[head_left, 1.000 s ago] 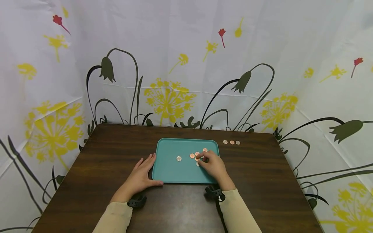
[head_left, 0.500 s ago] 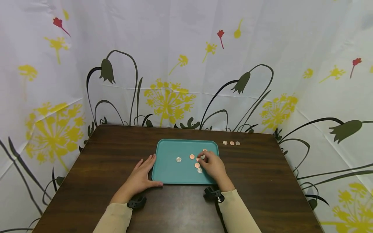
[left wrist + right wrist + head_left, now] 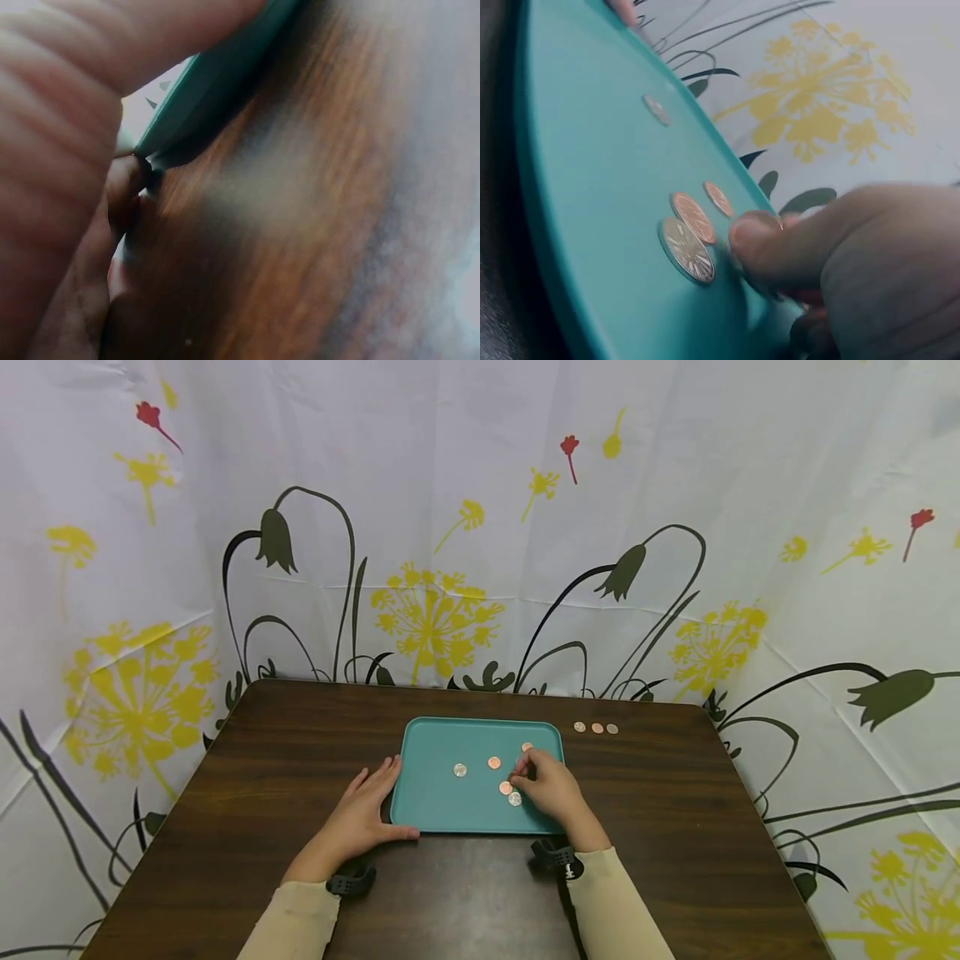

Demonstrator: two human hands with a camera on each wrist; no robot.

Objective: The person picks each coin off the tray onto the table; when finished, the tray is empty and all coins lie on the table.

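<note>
A teal tray (image 3: 450, 814) lies on the table with several copper and silver coins in it. My left hand (image 3: 363, 810) rests against its left edge, fingers spread and straight, thumb at the near left corner. Over the right half, my right hand (image 3: 550, 787) curls thumb and forefinger together around a coin mostly hidden by the fingertips. Just beside these fingertips lie a copper coin (image 3: 693, 217) and a silver coin (image 3: 686, 250), side by side. Farther left are another copper coin (image 3: 494, 763) and a lone silver coin (image 3: 461, 770). One copper coin (image 3: 527, 747) shows behind the right fingers.
Beyond the tray's far right corner, three coins (image 3: 597, 728) lie in a row on the dark wooden table (image 3: 480, 893). A white curtain (image 3: 480, 460) with printed flowers hangs behind the table. Each wrist wears a dark band (image 3: 352, 881).
A copper and a silver coin by my right fingers have shifted toward the tray's near side. The right fingers have stayed nearly in place. My left hand has not moved.
</note>
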